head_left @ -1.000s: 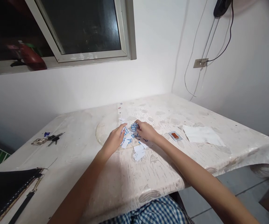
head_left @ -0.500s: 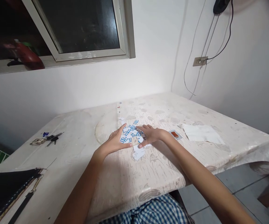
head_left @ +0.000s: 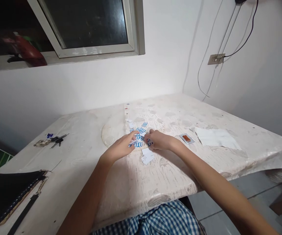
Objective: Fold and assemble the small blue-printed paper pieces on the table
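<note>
Over the paper pieces, our right hand has curled inward, hold unclear; handling continues. Beside them, our left hand gapes.

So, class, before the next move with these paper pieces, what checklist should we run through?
1. Left hand at the blue-marked pieces: ok, at their left side, thumb and fingers apart.
2. Right hand at the pieces: ok, at their right side.
3. Right hand free of any piece: cannot tell, its fingertips are too small and partly hidden.
4. Blue-marked pieces in a neat stack: not ok, they lie loosely spread.
5. Keys away from the pieces: ok, far to the left.
6. White sheet apart from the pieces: ok, over to the right.
</note>
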Demonstrator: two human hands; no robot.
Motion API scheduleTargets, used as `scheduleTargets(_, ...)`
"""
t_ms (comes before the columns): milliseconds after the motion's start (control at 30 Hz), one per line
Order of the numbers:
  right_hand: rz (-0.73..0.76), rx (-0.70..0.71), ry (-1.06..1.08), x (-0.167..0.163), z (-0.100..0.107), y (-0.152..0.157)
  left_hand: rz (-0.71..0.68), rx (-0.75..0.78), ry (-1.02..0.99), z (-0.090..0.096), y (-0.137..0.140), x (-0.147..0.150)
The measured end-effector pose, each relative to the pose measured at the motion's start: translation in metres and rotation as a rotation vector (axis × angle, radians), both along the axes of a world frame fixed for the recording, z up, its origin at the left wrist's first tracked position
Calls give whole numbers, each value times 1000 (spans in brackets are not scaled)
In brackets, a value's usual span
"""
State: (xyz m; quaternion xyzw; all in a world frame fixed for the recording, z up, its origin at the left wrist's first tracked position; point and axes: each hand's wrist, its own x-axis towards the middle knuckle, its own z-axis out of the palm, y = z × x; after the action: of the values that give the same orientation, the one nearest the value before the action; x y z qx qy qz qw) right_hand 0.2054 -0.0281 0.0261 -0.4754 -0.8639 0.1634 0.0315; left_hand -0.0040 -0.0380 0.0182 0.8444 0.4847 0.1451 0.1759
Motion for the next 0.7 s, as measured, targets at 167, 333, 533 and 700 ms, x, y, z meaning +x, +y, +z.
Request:
scheduleTargets(167,3,20,122,0,-4,5,-28,133,35,-1,3,4)
scheduleTargets(333,-51,100,259,2,-11,20,26,252,-41,-9,18,3)
scheduleTargets(533,-77,157,590,-5,-25,41,188,250,-437,-15,32,8)
scheduleTargets(700,-24,230,650,-7,-19,36,215,150,-580,-19,36,10)
